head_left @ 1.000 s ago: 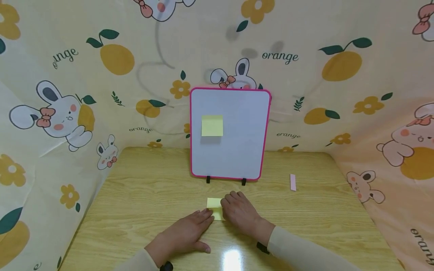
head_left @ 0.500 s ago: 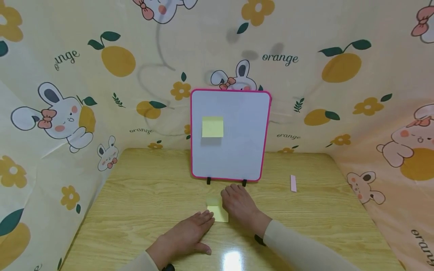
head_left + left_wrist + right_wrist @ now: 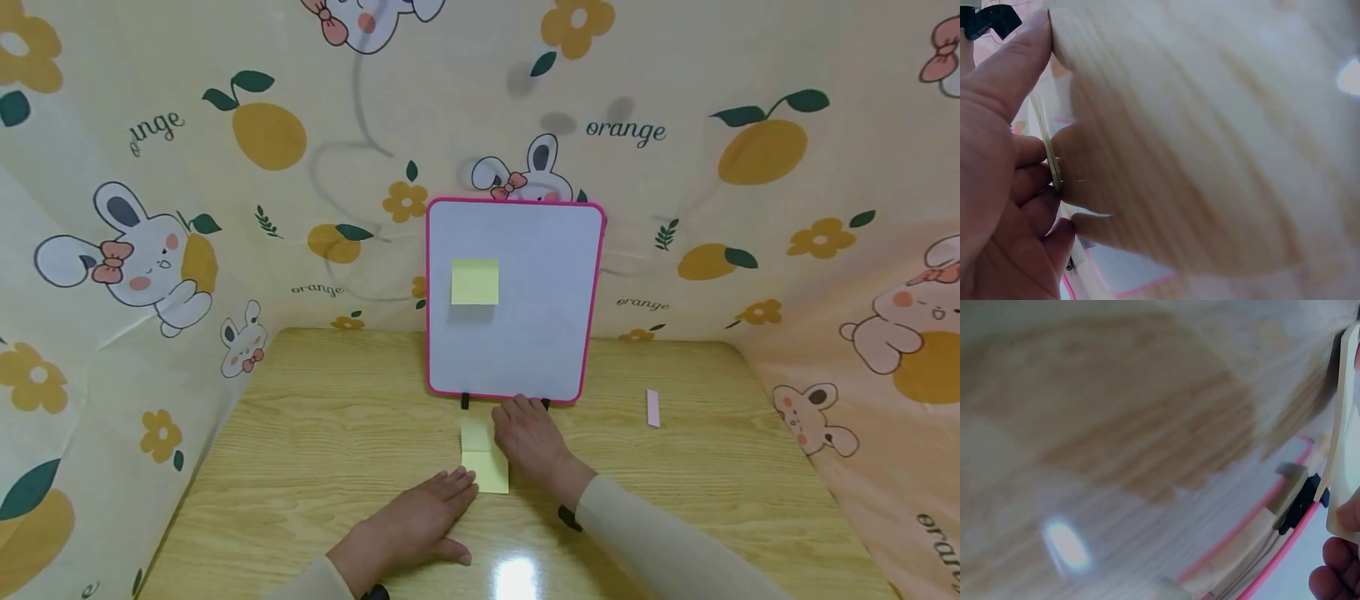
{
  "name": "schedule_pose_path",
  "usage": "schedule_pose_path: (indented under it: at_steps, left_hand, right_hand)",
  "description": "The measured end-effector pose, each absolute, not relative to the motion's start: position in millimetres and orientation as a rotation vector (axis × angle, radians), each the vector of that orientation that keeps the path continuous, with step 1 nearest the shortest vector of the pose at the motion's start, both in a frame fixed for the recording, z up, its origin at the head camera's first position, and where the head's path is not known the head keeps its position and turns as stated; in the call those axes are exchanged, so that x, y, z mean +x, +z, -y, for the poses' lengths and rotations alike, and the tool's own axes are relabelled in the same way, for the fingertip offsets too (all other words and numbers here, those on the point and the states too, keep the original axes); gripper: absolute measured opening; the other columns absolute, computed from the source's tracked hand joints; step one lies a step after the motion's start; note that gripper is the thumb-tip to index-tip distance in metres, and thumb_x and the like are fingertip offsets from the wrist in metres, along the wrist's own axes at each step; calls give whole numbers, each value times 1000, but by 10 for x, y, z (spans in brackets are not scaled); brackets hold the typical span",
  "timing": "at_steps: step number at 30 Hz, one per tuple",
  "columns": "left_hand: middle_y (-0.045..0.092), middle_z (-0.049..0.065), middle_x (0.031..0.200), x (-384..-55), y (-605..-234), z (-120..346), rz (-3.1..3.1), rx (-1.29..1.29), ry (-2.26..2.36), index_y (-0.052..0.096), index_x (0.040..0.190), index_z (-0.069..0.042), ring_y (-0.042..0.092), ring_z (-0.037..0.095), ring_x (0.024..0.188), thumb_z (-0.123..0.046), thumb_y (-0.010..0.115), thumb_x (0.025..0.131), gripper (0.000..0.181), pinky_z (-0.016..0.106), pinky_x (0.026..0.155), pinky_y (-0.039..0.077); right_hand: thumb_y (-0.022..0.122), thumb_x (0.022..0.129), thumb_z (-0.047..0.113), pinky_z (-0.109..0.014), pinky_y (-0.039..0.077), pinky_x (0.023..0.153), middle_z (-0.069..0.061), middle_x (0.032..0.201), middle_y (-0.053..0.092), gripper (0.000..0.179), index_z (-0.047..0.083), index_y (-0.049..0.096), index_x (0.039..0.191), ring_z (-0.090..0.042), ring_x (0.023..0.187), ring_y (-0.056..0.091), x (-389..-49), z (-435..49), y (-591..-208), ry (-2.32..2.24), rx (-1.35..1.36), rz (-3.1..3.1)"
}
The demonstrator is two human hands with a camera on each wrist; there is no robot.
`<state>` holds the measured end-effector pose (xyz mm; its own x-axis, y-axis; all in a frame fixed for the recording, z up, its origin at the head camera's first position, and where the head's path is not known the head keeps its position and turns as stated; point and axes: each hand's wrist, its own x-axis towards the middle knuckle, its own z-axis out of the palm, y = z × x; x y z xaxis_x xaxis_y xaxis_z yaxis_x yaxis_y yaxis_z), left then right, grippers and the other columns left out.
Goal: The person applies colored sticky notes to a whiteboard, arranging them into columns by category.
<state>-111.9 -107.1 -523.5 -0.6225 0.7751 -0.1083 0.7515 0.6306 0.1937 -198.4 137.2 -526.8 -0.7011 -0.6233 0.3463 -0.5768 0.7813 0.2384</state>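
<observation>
A pale yellow sticky note pad (image 3: 492, 477) lies on the wooden table in the head view. Its top sheet (image 3: 474, 435) is peeled up and back toward the whiteboard. My right hand (image 3: 534, 442) pinches that sheet by its right side. In the right wrist view, thumb and fingers close on a corner of the lifted sheet (image 3: 1347, 462). My left hand (image 3: 420, 521) lies flat with its fingertips on the left edge of the pad. From the left wrist, the pad's thin edge (image 3: 1054, 169) shows beside the fingers.
A pink-framed whiteboard (image 3: 532, 333) stands upright just behind the pad on small black feet. Another yellow sticky note (image 3: 475, 282) is stuck on its left half. To the right, a narrow pink strip (image 3: 653, 408) lies on the table. Printed cloth hangs behind and at both sides.
My right hand has moved away from me toward the whiteboard, lifting and folding back the pad's top sheet. The left hand has kept its place on the pad.
</observation>
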Motion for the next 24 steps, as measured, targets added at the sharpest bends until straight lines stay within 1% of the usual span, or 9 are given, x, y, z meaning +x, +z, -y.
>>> schedule_pose_path:
  at_steps: [4,10,14,19,21,24]
  left_hand:
    - [41,14,167,-1115,-5231,1059,-2674,1268,165,45,159,-3,36,27,158,-69,55,97,91,40,129,33]
    - [41,12,168,-1108,-5224,1053,-2662,1248,164,45,159,-4,35,26,158,-70,53,97,92,39,130,33]
    - [41,13,167,-1112,-5228,1060,-2669,1257,168,45,159,-4,35,26,158,-70,54,97,91,39,130,33]
    - [41,13,168,-1113,-5214,1066,-2665,1264,176,45,159,-4,35,26,158,-69,54,97,90,39,130,33]
    - [40,12,168,-1110,-5207,1066,-2660,1256,180,45,159,-4,35,26,158,-69,54,97,91,40,130,33]
    - [40,12,168,-1109,-5206,1064,-2657,1249,184,45,159,-5,34,25,159,-69,55,97,91,39,130,32]
  right_hand:
    - [72,98,15,-33,49,69,-4,85,59,19,8,56,92,-23,83,57,-2024,-1372,-5267,-147,876,2567]
    - [75,96,16,-35,49,68,-5,81,56,23,7,55,90,-24,79,54,-2067,-1385,-5230,-121,852,2562]
    - [77,95,15,-36,50,68,-5,81,57,22,6,57,91,-25,79,55,-2084,-1385,-5171,-80,851,2534]
    - [76,94,11,-35,48,67,-4,79,56,20,8,57,88,-24,79,56,-2106,-1388,-5007,28,811,2479]
    - [75,94,9,-34,46,66,-4,80,57,19,9,58,88,-24,80,57,-2131,-1399,-4914,84,795,2438]
    - [72,96,8,-34,47,67,-4,84,60,15,9,59,89,-25,84,60,-2178,-1409,-4770,155,805,2358]
